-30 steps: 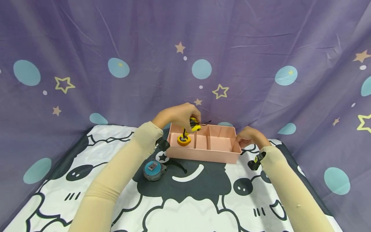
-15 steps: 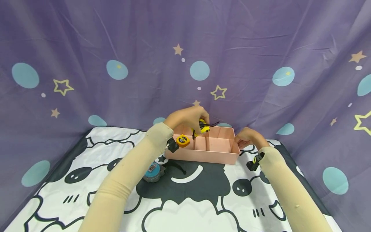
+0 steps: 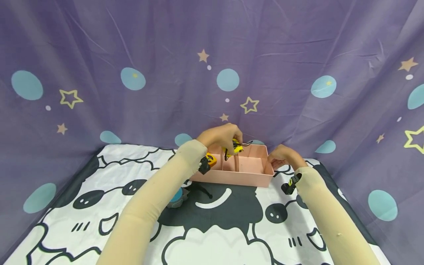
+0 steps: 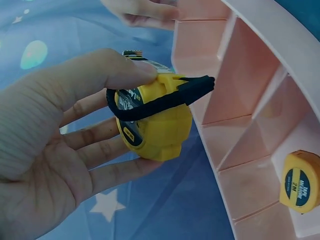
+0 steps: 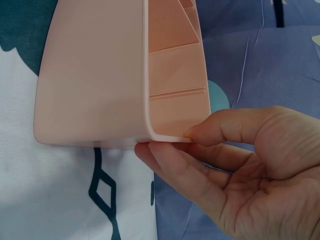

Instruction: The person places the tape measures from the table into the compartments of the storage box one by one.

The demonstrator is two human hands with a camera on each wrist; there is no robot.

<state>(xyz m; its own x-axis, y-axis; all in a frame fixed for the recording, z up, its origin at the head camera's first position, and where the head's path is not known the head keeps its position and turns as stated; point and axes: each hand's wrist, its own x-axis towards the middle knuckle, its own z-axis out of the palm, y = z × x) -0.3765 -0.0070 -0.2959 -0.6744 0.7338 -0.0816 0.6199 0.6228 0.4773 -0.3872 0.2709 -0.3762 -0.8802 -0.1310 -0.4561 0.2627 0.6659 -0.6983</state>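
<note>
My left hand [image 3: 222, 135] grips a yellow tape measure [image 4: 155, 115] with a black wrist strap, thumb on one side and fingers on the other. In the head view it hangs over the middle part of a pink divided box [image 3: 232, 178]. A smaller orange-yellow tape measure [image 4: 300, 182] lies in the box's left compartment, partly hidden by the left wrist in the head view. At the box's right end, my right hand [image 5: 240, 160] pinches the end wall between thumb and fingers.
A grey and blue tape measure [image 3: 177, 198] lies on the patterned cloth [image 3: 238, 246] in front of the box, half covered by the left sleeve. A purple curtain [image 3: 185, 44] hangs right behind the box.
My left hand has moved right with the yellow tape measure, from over the left compartment to over the middle of the box. The right hand keeps its hold on the end wall.
</note>
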